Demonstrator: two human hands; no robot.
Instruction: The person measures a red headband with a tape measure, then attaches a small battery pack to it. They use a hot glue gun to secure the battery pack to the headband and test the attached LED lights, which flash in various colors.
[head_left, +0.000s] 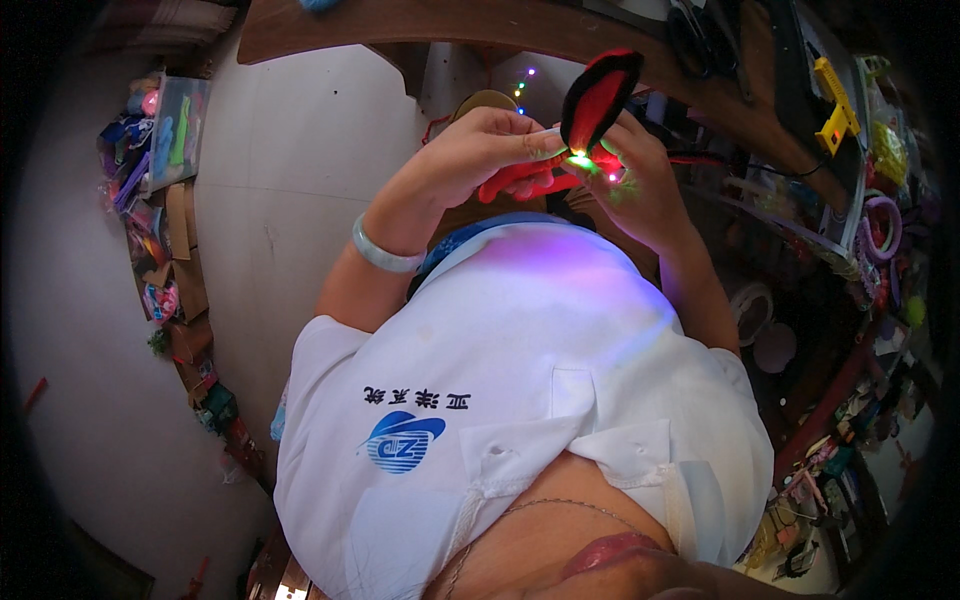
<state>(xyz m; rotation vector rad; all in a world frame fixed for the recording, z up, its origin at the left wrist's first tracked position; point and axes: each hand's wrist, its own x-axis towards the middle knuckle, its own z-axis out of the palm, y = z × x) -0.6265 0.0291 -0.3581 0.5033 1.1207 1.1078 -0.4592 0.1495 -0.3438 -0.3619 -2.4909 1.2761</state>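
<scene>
My left hand (487, 154), with a pale bangle at the wrist, pinches a red fuzzy piece (517, 176), perhaps chenille stem, between thumb and fingers. Close beside it, my right hand (637, 176) grips the same work near the base of a red petal-shaped piece with a black fuzzy edge (604, 97), which stands up between the hands. Small lit lights (579, 159) glow green and white at that base; a pinkish one shines by my right fingers. The fingers hide part of the join. More coloured lights on a string (519, 91) hang beyond my left hand.
A wooden table edge (450, 22) curves across the top. Black-handled scissors (697, 37) and a yellow glue gun (836, 109) lie at upper right. Craft supplies and a clear plastic bin (178, 131) line the left; crowded shelves and purple rings (881, 229) are at right.
</scene>
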